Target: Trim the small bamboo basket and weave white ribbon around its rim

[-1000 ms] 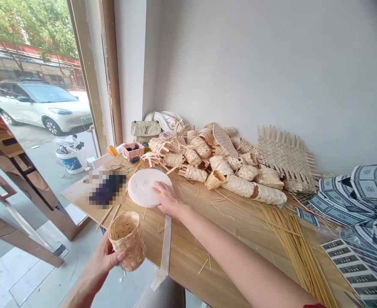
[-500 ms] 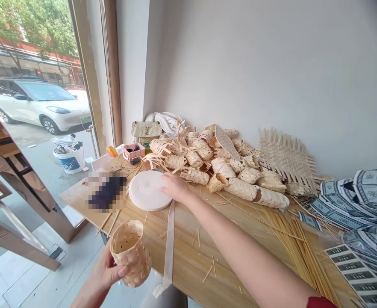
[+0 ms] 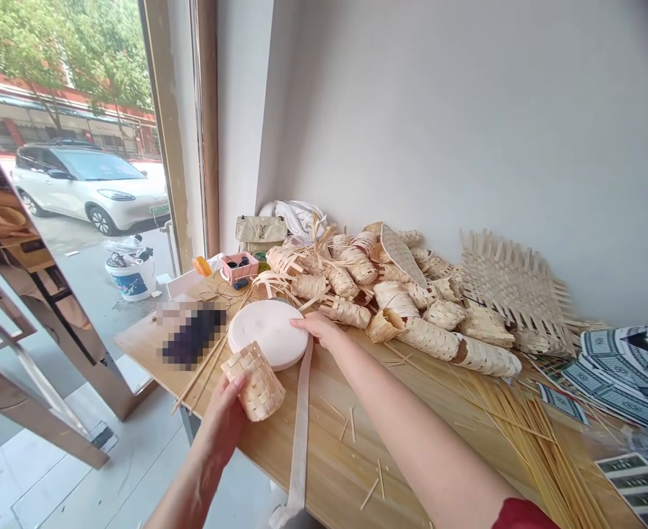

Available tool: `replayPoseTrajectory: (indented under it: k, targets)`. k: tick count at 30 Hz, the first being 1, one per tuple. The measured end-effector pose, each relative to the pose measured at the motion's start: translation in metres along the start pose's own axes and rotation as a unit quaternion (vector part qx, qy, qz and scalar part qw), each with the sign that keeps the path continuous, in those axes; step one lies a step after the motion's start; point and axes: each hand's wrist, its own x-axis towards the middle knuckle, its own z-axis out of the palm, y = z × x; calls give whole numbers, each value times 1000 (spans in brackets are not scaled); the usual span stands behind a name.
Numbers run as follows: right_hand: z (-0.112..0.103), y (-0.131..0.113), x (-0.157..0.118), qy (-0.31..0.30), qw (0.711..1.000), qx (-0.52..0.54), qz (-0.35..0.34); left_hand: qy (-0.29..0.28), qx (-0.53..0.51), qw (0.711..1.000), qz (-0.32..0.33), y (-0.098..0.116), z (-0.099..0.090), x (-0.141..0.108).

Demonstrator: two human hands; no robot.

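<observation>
My left hand (image 3: 225,415) is closed on a small woven basket (image 3: 258,388) of pale wood strips. The basket leans on its side in the air, just in front of a flat roll of white webbing (image 3: 272,330) on the table. At the roll's right edge is my right hand (image 3: 319,330), its thumb on top and its other fingers mostly hidden at the rim. A loose end of the webbing (image 3: 300,422) runs from the roll toward me and hangs over the table's front edge.
Many woven baskets (image 3: 390,294) lie heaped along the wall, with a woven mat (image 3: 514,283) leaning behind. Thin sticks (image 3: 538,433) and printed labels (image 3: 627,477) lie at right. A pink box (image 3: 239,266) and a small bag (image 3: 261,229) stand at the back left.
My left hand has raised the basket up and to the right, toward the roll, and tipped it so its woven side shows. My right hand stays at the roll's edge.
</observation>
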Motion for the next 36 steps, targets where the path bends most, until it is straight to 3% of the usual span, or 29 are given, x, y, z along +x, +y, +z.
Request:
replayPoseTrajectory:
  k: [5, 10, 15, 17, 20, 25, 30, 33, 36]
  targets:
    - [2, -8, -18, -9, 985, 172, -30, 10, -24, 1000, 1, -2, -6, 0]
    - [-3, -6, -54, 89, 942, 314, -83, -26, -21, 999, 16, 11, -11, -10]
    - [-46, 18, -114, 212, 883, 402, -118, -41, 1, 995, 90, 36, -11, -24]
    - [-67, 37, -139, 290, 844, 433, -126, -50, 32, 993, 107, 38, -9, -25]
    - [-92, 74, -171, 404, 791, 442, -126, -91, 103, 986, 90, 26, 2, -21]
    - [-112, 135, -206, 510, 758, 395, -90, -160, 212, 963, 50, -12, 43, -10]
    - [-120, 163, -227, 541, 732, 410, -55, -204, 332, 917, 88, -43, 84, 0]
    - [-124, 173, -232, 540, 729, 419, -26, -210, 399, 882, 134, -54, 95, 3]
    - [-123, 183, -229, 523, 745, 415, -2, -222, 446, 852, 161, -60, 99, 3]
